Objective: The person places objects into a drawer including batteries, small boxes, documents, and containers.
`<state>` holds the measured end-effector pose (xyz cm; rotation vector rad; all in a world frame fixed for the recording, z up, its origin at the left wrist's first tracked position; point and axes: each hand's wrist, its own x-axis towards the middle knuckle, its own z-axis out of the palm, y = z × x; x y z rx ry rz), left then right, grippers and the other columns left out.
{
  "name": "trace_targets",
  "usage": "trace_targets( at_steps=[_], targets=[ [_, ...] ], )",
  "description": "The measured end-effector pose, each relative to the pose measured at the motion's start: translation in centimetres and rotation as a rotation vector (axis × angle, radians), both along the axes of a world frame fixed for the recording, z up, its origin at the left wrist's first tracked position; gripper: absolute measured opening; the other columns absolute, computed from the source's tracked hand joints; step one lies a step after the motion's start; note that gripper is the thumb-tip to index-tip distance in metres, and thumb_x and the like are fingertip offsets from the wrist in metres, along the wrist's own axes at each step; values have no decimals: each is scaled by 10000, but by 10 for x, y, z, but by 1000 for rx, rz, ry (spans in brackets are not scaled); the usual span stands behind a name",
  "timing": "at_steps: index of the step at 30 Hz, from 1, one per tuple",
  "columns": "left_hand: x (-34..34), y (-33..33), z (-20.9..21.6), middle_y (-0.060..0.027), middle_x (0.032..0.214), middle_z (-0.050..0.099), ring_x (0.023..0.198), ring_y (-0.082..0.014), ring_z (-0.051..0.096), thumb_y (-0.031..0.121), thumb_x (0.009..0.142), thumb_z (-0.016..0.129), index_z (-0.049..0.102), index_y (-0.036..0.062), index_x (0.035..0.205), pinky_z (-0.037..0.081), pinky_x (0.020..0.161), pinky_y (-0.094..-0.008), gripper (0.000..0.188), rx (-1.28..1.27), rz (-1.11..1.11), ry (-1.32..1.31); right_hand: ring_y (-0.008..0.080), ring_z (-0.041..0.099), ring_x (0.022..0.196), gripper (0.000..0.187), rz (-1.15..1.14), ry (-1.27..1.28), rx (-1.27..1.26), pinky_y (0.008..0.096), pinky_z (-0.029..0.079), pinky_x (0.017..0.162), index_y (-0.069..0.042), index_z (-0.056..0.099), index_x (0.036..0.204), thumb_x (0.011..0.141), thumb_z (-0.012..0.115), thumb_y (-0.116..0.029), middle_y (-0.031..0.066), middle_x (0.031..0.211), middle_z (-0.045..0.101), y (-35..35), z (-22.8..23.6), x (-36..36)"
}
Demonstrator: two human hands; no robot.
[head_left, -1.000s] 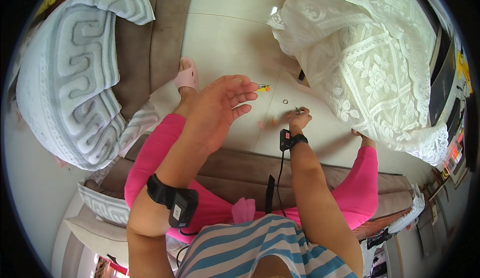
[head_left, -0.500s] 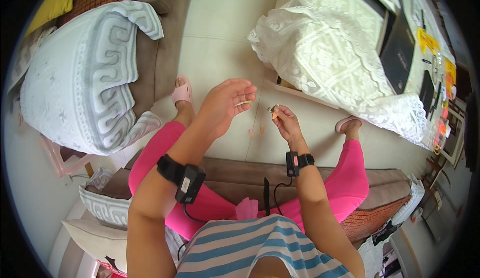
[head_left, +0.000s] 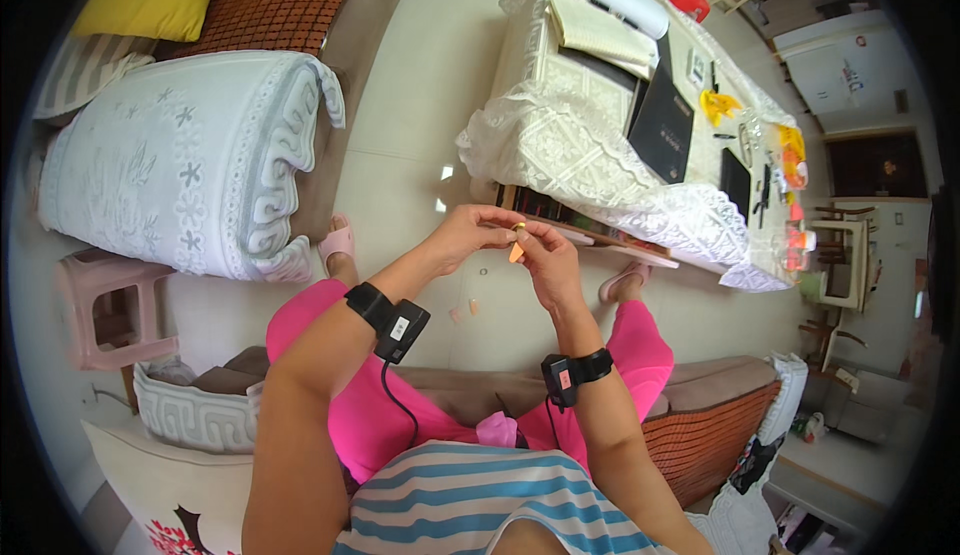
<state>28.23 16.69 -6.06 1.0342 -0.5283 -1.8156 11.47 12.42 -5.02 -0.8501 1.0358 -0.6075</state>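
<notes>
My left hand (head_left: 470, 235) and my right hand (head_left: 550, 263) meet at the fingertips above the floor, in front of my knees. Both are closed in a pinch. Between the left fingertips and the right thumb and finger shows a small yellow piece (head_left: 518, 226), too small to name. From my right hand hangs a small flat orange piece (head_left: 516, 252). Below my left hand a small dark ring (head_left: 483, 272) shows against the pale floor. Two little orange-pink pieces (head_left: 474, 307) lie on the tiles nearer to me.
A table with a white lace cloth (head_left: 570, 145) stands ahead to the right, bearing a black folder (head_left: 662, 127), an open notebook (head_left: 600, 33) and several small items. To the left are a sofa with a white patterned cover (head_left: 150, 155) and a pink plastic stool (head_left: 115, 310).
My hands have come together from apart; the left fingers, stretched out before, now pinch. A small ring seen at my right fingers earlier no longer shows there. The view has shifted.
</notes>
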Motion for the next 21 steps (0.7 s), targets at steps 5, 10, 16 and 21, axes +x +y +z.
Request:
trace_targets(
  at_steps=[5, 10, 16, 21],
  targets=[
    [4, 2, -8, -100, 937, 626, 816, -138, 605, 3, 760, 630, 605, -32, 1048, 505, 756, -258, 292, -161, 15, 1, 83, 572, 781, 254, 69, 66, -74, 205, 465, 664, -2, 575, 1038, 832, 639, -135, 33, 900, 610, 10, 26, 2],
    [-1, 7, -4, -87, 924, 622, 814, -134, 606, 50, 803, 598, 602, -30, 1051, 502, 734, -236, 260, -103, -21, 18, 101, 575, 820, 361, -87, 92, -187, 221, 483, 740, 24, 537, 1140, 809, 650, -66, 49, 940, 604, 17, 35, -12],
    [-8, 21, -2, -75, 925, 611, 810, -143, 605, 119, 883, 521, 577, -18, 1068, 512, 759, -263, 237, -55, -89, 127, 82, 540, 851, 362, -214, 134, -440, 221, 466, 758, 26, 539, 1136, 795, 651, -22, 30, 925, 572, 25, 52, -19],
    [-10, 27, -4, -76, 928, 613, 828, -164, 609, 145, 899, 491, 571, -7, 1046, 508, 757, -273, 227, -42, -97, 198, 89, 545, 817, 182, -170, 237, -916, 217, 457, 723, -16, 601, 937, 766, 641, 36, 26, 848, 592, 40, 55, 2]
  ],
)
